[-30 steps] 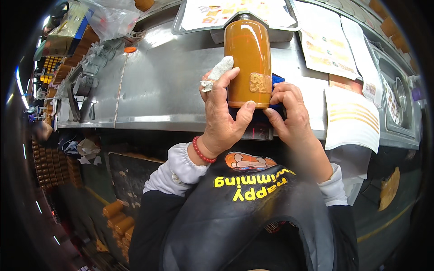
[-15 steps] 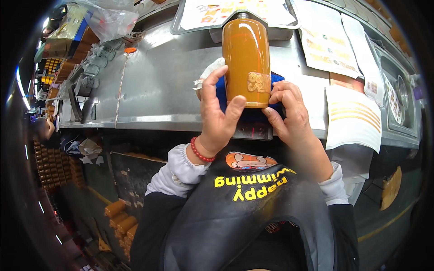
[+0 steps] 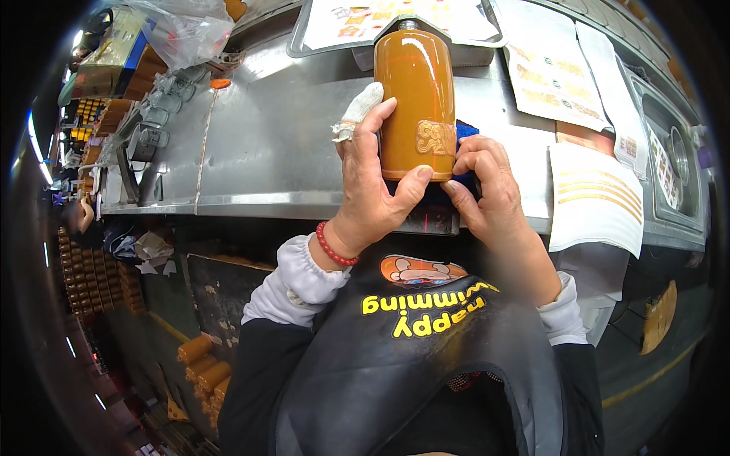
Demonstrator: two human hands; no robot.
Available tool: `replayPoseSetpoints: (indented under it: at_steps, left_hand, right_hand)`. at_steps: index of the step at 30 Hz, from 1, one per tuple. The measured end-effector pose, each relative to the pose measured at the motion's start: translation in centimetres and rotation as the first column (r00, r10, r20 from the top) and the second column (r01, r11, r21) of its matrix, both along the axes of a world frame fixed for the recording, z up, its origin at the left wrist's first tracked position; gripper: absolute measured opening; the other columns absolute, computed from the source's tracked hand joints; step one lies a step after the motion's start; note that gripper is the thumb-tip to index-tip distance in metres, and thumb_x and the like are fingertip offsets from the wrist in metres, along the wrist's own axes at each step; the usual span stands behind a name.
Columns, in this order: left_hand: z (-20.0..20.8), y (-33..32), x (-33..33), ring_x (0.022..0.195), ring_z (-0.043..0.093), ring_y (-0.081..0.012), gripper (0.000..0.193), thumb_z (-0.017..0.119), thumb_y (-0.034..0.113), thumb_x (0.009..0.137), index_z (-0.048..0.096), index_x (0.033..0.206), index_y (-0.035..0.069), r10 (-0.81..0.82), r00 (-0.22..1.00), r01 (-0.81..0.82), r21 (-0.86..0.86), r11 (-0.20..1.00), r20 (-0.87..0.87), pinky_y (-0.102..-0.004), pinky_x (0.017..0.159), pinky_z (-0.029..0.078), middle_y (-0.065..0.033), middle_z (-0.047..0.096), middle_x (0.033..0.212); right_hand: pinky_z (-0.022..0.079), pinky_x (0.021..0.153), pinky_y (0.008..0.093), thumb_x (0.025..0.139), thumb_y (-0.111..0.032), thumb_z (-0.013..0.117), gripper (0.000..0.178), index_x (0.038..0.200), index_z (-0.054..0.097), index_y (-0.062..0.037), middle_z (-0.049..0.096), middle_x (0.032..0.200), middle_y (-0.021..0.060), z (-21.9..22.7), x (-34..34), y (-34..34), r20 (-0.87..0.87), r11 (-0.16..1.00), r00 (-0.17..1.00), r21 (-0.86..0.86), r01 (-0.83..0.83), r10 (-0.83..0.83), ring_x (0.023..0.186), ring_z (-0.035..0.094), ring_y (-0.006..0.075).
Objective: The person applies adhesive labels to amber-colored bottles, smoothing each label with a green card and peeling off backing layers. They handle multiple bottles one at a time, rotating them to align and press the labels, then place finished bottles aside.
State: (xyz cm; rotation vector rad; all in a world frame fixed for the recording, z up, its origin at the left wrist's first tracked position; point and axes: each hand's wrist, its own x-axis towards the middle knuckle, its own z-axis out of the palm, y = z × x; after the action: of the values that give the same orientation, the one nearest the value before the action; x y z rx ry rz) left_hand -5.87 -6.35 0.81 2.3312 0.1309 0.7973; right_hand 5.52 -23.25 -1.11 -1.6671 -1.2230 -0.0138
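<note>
A glossy amber-brown bottle (image 3: 414, 83) lies with its neck away from me, over a blue cloth (image 3: 465, 132). Near its base a raised, curly emblem (image 3: 435, 137) of the same colour sits on the side. My left hand (image 3: 372, 171) is closed around the bottle's left side, thumb at the base edge. A white cloth finger cover (image 3: 360, 109) is on one left finger. My right hand (image 3: 487, 178) has curled fingers, the tips at the bottle's lower right edge beside the emblem. Thin red light lines cross the bottle.
Beyond the bottle stands a metal tray (image 3: 302, 34) with printed sheets. More printed sheets (image 3: 551, 72) and a striped sheet (image 3: 597, 197) lie to the right, near a steel basin (image 3: 684, 216). Glass jars (image 3: 156, 116) line the left side. Amber bottles (image 3: 205, 366) are stacked low at left.
My left hand has shifted slightly to the right, and its thumb has moved onto the bottle's base edge. My right hand stays nearly still.
</note>
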Motion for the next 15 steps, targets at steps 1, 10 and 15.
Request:
replayPoseSetpoints:
  at_steps: [1,10,15]
  left_hand:
    - [0.1,0.2,0.1,0.132,0.040,-0.0293,0.073,0.069,0.025,0.087,0.037,0.145,-0.004,-0.017,1.000,0.017,0.000,1.000,-0.001,-0.0397,0.114,0.028,-0.0181,0.043,0.141]
    - [0.3,1.3,1.0,0.137,0.037,-0.0352,0.076,0.070,0.033,0.084,0.039,0.145,-0.001,-0.109,0.994,0.109,0.019,0.994,0.012,-0.0438,0.115,0.023,-0.0218,0.042,0.144]
    - [-0.1,2.0,0.6,0.139,0.034,-0.0371,0.077,0.070,0.037,0.085,0.040,0.145,0.001,-0.136,0.991,0.134,-0.120,0.984,-0.013,-0.0447,0.117,0.022,-0.0237,0.036,0.149]
  right_hand:
    - [0.045,0.092,0.0418,0.078,0.001,0.075,0.028,0.095,0.054,-0.0039,0.054,0.105,0.0146,0.0,0.0,0.0,-0.006,1.000,1.000,-0.001,0.000,0.000,0.105,0.053,0.0347]
    - [0.045,0.092,0.0413,0.078,0.000,0.074,0.027,0.095,0.054,-0.0038,0.055,0.105,0.0142,-0.2,0.1,0.0,0.016,1.000,1.000,0.009,0.003,-0.003,0.104,0.054,0.0342]
    - [0.045,0.091,0.0414,0.078,0.001,0.074,0.027,0.095,0.054,-0.0036,0.055,0.105,0.0144,-0.1,0.1,0.0,0.003,1.000,1.000,0.003,-0.001,0.001,0.104,0.054,0.0341]
